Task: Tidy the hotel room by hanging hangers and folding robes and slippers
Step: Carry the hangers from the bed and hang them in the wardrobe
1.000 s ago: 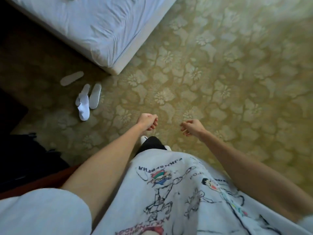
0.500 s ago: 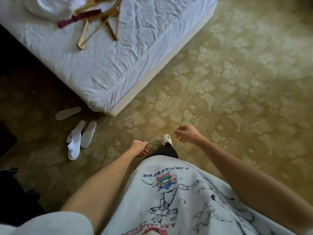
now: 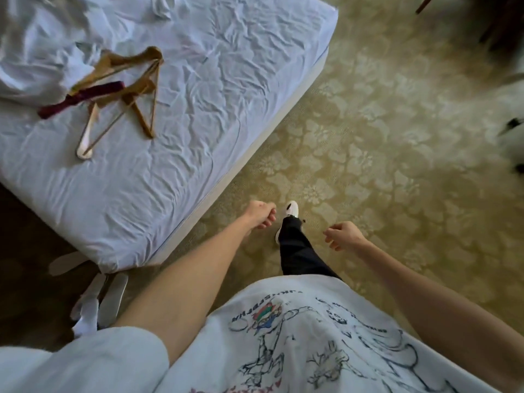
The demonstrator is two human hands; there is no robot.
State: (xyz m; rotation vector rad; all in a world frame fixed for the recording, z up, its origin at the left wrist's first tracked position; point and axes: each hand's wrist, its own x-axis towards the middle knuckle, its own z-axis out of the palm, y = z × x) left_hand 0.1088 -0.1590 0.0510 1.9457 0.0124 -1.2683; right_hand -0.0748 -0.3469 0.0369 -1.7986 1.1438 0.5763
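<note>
Wooden hangers (image 3: 122, 89) in a crossed heap on bed (image 3: 226, 95), long axes mixed

print on the t-shirt (image 3: 297, 321) appears upside down, not legible.

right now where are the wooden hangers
In the head view, the pile of tan wooden hangers lies on the white bed sheet at upper left, beside the crumpled white robe, with a dark red padded hanger across it.

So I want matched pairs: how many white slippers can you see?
3, all on the dark floor by the bed's near corner: one flat sole beside the corner, two side by side nearer the person. More may be hidden.
</note>
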